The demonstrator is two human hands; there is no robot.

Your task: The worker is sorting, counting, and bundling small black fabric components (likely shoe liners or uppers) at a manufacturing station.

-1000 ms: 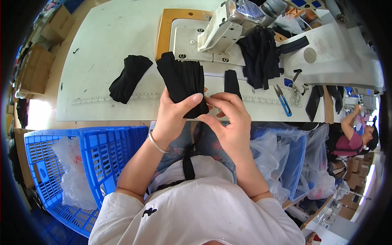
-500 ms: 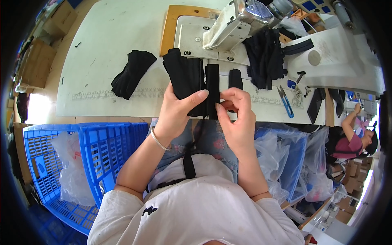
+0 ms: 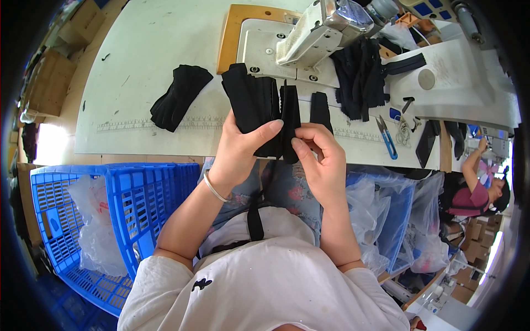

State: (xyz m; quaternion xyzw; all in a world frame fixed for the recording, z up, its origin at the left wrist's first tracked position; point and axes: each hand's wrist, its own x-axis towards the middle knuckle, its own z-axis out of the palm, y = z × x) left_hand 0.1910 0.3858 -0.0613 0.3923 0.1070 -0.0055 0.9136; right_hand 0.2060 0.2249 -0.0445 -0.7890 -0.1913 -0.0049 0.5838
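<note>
At the far left, brown cardboard boxes point(image 3: 55, 83) stand beyond the pale worktop point(image 3: 143, 49). Below its front edge sits a blue slatted crate point(image 3: 141, 212) with a crumpled clear plastic bag point(image 3: 98, 234) inside. On the worktop, near printed ruler markings point(image 3: 201, 124), lies a fanned bundle point(image 3: 181, 98) of black fabric pieces, well apart from the hands.

Next comes the left hand point(image 3: 236, 151), a pale bangle point(image 3: 214, 186) around its wrist. Its grip is clamped on a thick black stack point(image 3: 255, 107), the thumb lying across the front and the layers fanning out at the top. Just right of the stack, near the thumb tip, stands a single black strip point(image 3: 290, 118). The right hand point(image 3: 323, 160) has its grip closed on this strip's lower right edge, between thumb and fingers.

Behind the hands is a white sewing machine point(image 3: 312, 41) on an orange-edged plate. Another black strip point(image 3: 319, 107) lies beyond the right hand; farther right are a heap of dark fabric pieces point(image 3: 361, 80) and blue-handled snips point(image 3: 389, 142). At the far right, a co-worker point(image 3: 469, 198) wears a dark pink top.
</note>
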